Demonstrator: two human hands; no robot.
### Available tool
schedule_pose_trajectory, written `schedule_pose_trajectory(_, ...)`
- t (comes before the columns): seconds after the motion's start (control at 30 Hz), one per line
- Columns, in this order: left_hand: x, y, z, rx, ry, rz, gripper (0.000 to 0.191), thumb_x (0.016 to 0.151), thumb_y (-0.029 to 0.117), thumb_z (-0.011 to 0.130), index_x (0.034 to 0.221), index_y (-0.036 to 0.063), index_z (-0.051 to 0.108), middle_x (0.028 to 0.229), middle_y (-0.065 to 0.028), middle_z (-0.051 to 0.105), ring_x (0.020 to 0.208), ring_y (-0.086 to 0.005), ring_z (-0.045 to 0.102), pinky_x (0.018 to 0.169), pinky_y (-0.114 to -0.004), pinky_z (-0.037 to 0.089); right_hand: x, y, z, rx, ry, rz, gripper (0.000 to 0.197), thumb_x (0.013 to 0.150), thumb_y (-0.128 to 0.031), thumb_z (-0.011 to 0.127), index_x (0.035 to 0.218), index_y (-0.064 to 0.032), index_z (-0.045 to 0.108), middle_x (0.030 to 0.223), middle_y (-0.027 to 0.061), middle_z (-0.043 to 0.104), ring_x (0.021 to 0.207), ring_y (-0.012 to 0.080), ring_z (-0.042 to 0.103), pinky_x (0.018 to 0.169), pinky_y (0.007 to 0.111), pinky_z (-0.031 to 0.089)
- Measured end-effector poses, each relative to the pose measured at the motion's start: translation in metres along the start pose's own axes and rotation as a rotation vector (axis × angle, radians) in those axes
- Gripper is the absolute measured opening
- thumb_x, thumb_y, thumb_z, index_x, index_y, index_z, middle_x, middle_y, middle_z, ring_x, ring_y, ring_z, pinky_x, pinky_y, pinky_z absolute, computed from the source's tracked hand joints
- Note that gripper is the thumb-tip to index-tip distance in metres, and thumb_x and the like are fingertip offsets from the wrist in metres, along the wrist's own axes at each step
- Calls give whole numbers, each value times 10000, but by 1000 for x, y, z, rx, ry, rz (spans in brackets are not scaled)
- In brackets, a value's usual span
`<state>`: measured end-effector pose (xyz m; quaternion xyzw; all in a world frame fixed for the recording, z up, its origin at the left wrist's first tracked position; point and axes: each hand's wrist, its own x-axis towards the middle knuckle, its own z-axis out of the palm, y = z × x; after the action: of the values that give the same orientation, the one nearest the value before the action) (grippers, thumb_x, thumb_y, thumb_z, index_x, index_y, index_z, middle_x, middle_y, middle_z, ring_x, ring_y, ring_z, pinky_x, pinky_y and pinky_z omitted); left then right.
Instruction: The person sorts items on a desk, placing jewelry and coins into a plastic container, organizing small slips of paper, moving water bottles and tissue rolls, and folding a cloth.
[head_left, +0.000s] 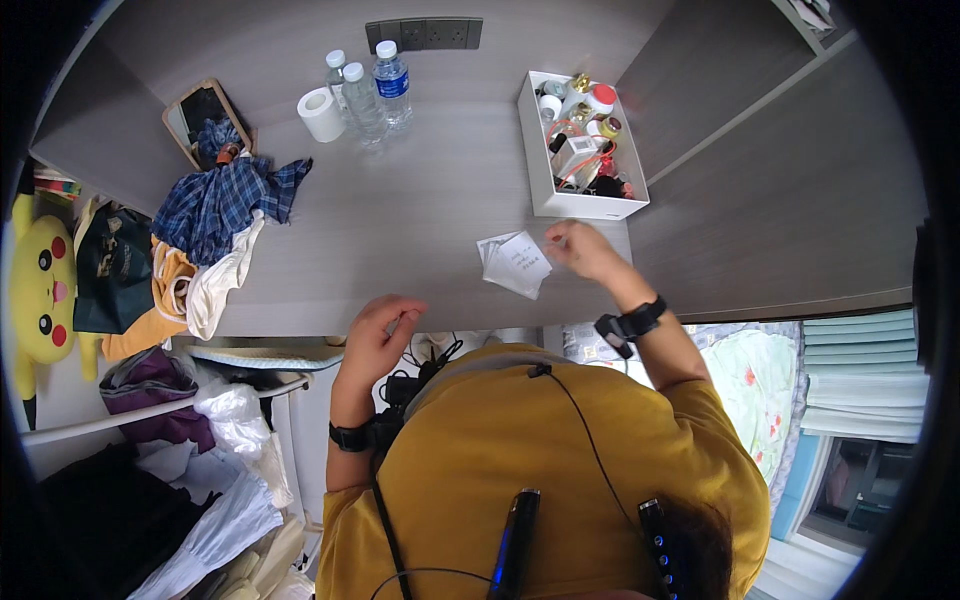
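My right hand (584, 250) hovers at the right edge of a small fanned stack of paper slips (517, 264) lying on the grey desk (375, 225). Its fingers are curled; whether they touch or hold anything cannot be made out. The top slip bears handwriting. My left hand (384, 330) is at the desk's front edge, thumb and fingers bent towards each other with a gap between, and nothing shows in it. Behind my right hand stands a white open box (589, 208) filled with bottles, jars, a small carton and an orange cord.
Several plastic water bottles (391, 86) and a toilet paper roll (321, 115) stand at the back, below a socket strip (424, 34). At left, a wood-framed mirror (207, 124) leans behind a blue plaid cloth (217, 206). A yellow plush toy (45, 289) is beside a dark bag (112, 270).
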<state>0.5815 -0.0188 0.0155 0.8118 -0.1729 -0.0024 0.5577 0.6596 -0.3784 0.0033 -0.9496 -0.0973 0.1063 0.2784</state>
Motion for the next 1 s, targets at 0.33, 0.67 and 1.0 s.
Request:
schedule_pose_trajectory(0.33, 3, 0, 10, 22, -17, 48, 109, 864, 21, 577, 934, 42, 658, 887, -77, 663, 839, -225, 605, 771, -308, 462, 6, 28, 76, 45, 148, 372, 562, 683, -375, 799, 1047, -20, 561, 917, 191, 625, 896, 309, 617, 793, 392, 485)
schedule_pose_trajectory(0.67, 11, -12, 16, 54, -57, 84, 128, 837, 69, 600, 940, 74, 676, 904, -104, 680, 860, -293, 628, 781, -367, 482, -28, -6, 6, 713, 255, 10, 164, 900, -156, 645, 970, -12, 611, 838, -6, 613, 780, 68, 534, 717, 236, 451)
schedule_pose_trajectory(1.0, 40, 5, 21, 12, -120, 191, 117, 865, 83, 590, 941, 58, 676, 862, -82, 666, 792, -200, 610, 620, -284, 472, -59, -182, -288, 116, 1356, -741, 412, 946, -104, 527, 1302, 58, 400, 1020, 119, 571, 664, 86, 522, 524, 234, 475)
